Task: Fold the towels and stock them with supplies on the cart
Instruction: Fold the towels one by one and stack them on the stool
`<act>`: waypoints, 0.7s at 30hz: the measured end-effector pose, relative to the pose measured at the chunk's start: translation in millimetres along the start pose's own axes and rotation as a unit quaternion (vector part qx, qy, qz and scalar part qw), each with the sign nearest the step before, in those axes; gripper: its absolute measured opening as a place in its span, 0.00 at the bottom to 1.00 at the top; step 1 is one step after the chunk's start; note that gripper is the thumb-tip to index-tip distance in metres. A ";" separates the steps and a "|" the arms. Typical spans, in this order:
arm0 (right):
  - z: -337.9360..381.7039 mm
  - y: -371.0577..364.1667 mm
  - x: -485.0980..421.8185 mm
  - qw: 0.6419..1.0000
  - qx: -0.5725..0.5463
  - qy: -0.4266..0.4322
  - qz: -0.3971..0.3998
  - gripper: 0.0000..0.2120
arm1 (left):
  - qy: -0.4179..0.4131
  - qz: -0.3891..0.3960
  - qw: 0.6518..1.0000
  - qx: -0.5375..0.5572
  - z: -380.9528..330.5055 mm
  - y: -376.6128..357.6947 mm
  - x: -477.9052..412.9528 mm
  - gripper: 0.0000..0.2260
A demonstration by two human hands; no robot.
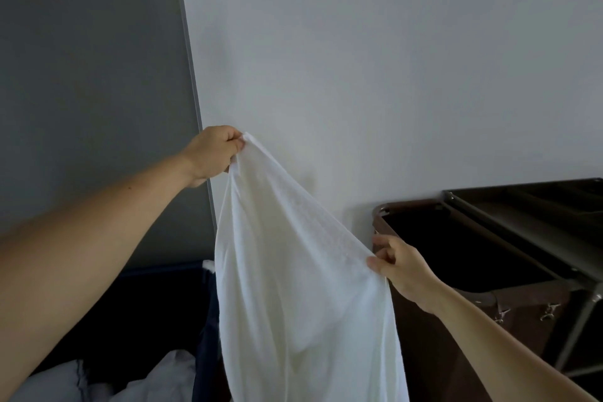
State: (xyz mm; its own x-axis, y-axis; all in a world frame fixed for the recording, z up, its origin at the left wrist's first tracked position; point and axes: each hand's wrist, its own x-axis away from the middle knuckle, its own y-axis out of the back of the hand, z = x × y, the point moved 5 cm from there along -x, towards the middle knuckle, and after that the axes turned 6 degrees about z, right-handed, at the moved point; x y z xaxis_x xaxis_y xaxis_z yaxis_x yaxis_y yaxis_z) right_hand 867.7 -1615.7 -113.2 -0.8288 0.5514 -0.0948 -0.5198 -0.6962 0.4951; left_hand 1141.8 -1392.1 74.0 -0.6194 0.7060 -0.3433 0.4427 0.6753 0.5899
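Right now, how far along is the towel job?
Done: no folded towel shows. In hand: left hand and right hand pinch one white towel, hanging unfolded. Left: fold it, the white linen heap below, then stock the cart.

A dark brown, metal-framed cart [522,232] stands just behind and to the right of the right hand [401,268], and its brown fabric bag [440,336] hangs open-mouthed at the near end. Below the left hand [212,153], a dark navy fabric bin [146,297] holds crumpled white linens [153,378].
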 end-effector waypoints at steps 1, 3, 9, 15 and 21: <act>-1.3 -1.8 0.7 1.000 0.001 -0.016 -0.001 0.04 | 0.004 -0.008 1.000 0.018 1.5 -2.2 -1.7 0.09; -4.6 -2.3 0.4 0.999 -0.014 -0.035 -0.010 0.07 | 0.016 -0.021 0.998 0.059 5.0 -4.9 -4.3 0.09; -11.0 -8.9 2.2 0.989 -0.113 -0.090 0.016 0.10 | 0.061 -0.084 0.982 0.158 18.4 -1.7 -12.1 0.09; 18.5 16.3 -2.0 0.988 -0.132 -0.057 -0.050 0.10 | 0.071 -0.232 0.970 -0.010 21.5 11.4 1.9 0.05; 134.2 6.0 -14.5 0.991 -0.097 0.094 0.013 0.06 | -0.014 -0.059 0.998 0.019 -23.0 -45.3 17.3 0.11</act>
State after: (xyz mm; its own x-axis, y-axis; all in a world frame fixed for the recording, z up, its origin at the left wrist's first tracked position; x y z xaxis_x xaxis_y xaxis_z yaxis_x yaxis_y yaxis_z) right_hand 904.4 -1566.2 7.1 -0.8570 0.4496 -0.2519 -0.5126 -0.7942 0.3263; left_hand 1096.2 -1415.4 58.1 -0.6506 0.6265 -0.4292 0.3924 0.7612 0.5163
